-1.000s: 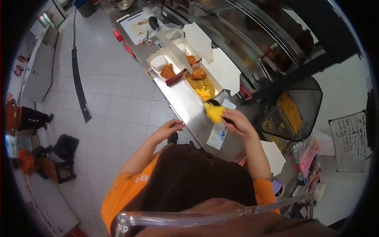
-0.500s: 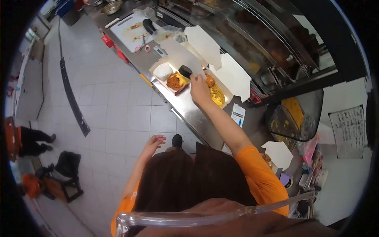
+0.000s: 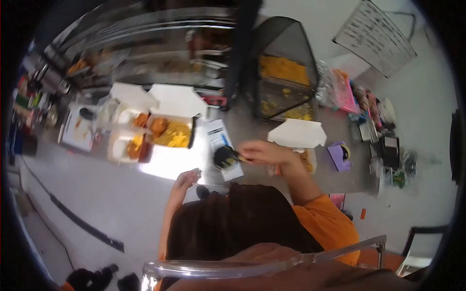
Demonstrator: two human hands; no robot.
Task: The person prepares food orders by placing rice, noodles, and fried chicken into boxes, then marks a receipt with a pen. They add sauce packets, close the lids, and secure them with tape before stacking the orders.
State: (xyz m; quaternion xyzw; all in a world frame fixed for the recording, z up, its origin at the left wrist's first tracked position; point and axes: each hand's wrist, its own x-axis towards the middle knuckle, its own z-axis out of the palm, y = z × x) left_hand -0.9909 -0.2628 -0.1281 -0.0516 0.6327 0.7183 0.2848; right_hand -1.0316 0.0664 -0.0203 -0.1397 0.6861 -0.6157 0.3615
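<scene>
Camera's swung right since the last frame. Right hand (image 3: 259, 152) has moved off the near left box (image 3: 117, 146) and now holds the black ladle (image 3: 224, 157) above the paper slip (image 3: 216, 130); its grip is closed on the handle. Left hand (image 3: 186, 179) sits by the front edge of the tabletop (image 3: 162, 167), grip apart, nothing in it. Near left box is open, yellow sauce on its chicken (image 3: 134, 147). Noodle box (image 3: 173, 134) is open just beside it, left of the slip. Right-hand box (image 3: 312, 157) shows more than before, but the right forearm covers part of it. Frame's blurred: white item in the near left box is washed out, slip and whiteboard (image 3: 374, 36) text unreadable, can't tell how much the ladle holds.
</scene>
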